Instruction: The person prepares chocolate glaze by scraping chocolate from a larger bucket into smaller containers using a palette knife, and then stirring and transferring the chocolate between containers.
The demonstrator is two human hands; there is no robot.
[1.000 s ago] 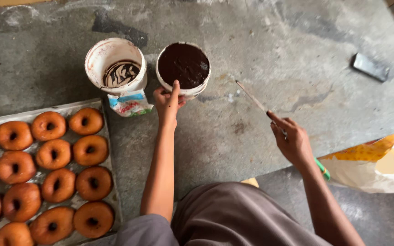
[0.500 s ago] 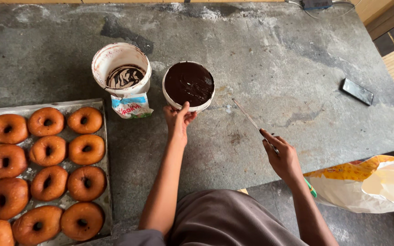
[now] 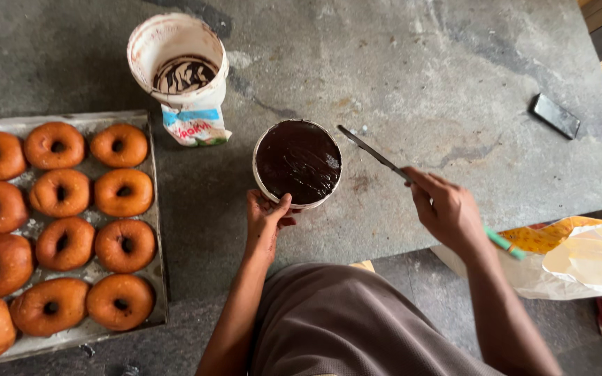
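The left hand (image 3: 265, 221) grips the near rim of a white bowl (image 3: 298, 164) filled with dark chocolate glaze, thumb hooked over the edge and fingers curled against the wall. The bowl stands on the grey stone surface (image 3: 440, 76), near its front edge and just ahead of the person's lap. The right hand (image 3: 447, 207) is closed around a long thin knife (image 3: 374, 153); its green handle end sticks out behind the hand, and the blade slants up and left so that its tip hangs just beside the bowl's right rim, apart from the glaze. Behind and left of the bowl stands a white tub (image 3: 179, 66) streaked inside with chocolate, its torn label hanging down. A metal tray (image 3: 158, 230) of brown doughnuts (image 3: 123, 191) lies at the left. A dark phone (image 3: 555, 115) rests far right, and a yellow and white bag (image 3: 580, 254) lies below the surface's edge.
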